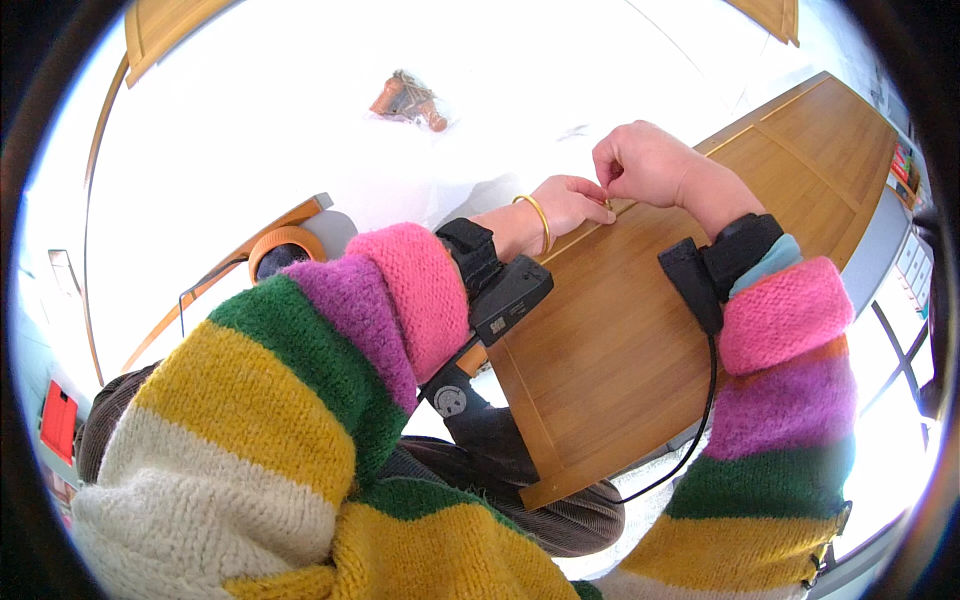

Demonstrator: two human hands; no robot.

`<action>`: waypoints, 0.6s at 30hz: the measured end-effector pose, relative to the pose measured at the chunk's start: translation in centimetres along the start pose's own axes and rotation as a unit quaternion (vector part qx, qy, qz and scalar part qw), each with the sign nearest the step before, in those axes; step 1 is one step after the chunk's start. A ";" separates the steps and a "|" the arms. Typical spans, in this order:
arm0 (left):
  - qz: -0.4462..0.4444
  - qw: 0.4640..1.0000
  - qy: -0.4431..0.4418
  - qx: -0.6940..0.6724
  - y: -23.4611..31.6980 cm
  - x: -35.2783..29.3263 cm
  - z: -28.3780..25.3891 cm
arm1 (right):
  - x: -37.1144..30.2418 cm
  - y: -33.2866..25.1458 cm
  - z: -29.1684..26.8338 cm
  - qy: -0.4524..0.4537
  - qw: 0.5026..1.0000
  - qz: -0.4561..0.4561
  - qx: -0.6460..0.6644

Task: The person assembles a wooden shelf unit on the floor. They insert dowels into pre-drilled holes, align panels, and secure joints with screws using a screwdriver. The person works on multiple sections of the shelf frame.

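A wooden panel (610,340) slants from the person's lap toward the upper right, its near end above a corduroy-clad leg (585,525). At its far long edge, both hands meet over a small gold-coloured piece (609,204), too tiny to identify. The right hand (648,165) has its fingers curled, thumb and forefinger pinched together on that piece. The left hand (578,205) reaches in from the other side, its fingertips at the panel's edge just beside the right ones; whether they grasp the piece or only steady the wood, I cannot tell.

A gold bangle (541,222) circles the left wrist. Black devices are strapped to both forearms, and a black cable (708,400) hangs from the right one. The knitted sleeves are striped pink, purple, green, yellow and, lower down, white.

Farther out, left of the hands, sits an orange ring-shaped object (283,240). Beyond the hands, a clear plastic bag (410,102) with orange-brown contents lies on a glaring white surface (250,120).
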State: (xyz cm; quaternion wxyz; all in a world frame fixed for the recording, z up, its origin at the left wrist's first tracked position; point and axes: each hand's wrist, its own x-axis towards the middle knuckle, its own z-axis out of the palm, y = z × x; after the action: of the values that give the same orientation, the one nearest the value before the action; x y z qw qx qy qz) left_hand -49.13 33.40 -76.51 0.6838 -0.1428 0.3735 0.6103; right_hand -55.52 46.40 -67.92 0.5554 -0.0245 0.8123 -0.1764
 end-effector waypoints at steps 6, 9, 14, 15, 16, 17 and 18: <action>-0.012 1.000 0.005 -0.005 0.2 0.0 -0.1 | 0.1 0.2 -0.1 -0.005 1.000 0.004 0.014; -0.012 1.000 0.006 -0.004 0.2 -0.1 -0.1 | 0.1 0.2 0.0 -0.004 1.000 0.006 0.010; -0.012 1.000 0.006 -0.013 0.2 -0.1 -0.1 | 0.2 0.0 0.0 -0.002 1.000 0.010 0.012; -0.011 1.000 0.005 -0.012 0.2 0.0 -0.1 | 0.3 0.0 0.0 -0.003 1.000 0.008 0.006; -0.010 1.000 0.004 -0.010 0.1 0.0 -0.1 | 0.3 0.0 0.0 -0.008 1.000 0.010 0.007; -0.008 1.000 0.003 -0.007 0.1 0.1 -0.2 | 0.2 0.0 -0.1 -0.010 1.000 0.009 0.007; -0.007 1.000 0.003 -0.005 0.1 0.1 -0.2 | 0.2 0.0 -0.1 -0.011 1.000 0.009 0.006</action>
State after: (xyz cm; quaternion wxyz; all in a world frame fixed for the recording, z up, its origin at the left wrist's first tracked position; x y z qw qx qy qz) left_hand -49.26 33.37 -76.68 0.6864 -0.1502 0.3716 0.6069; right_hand -55.71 46.33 -68.08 0.5660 -0.0157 0.8052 -0.1759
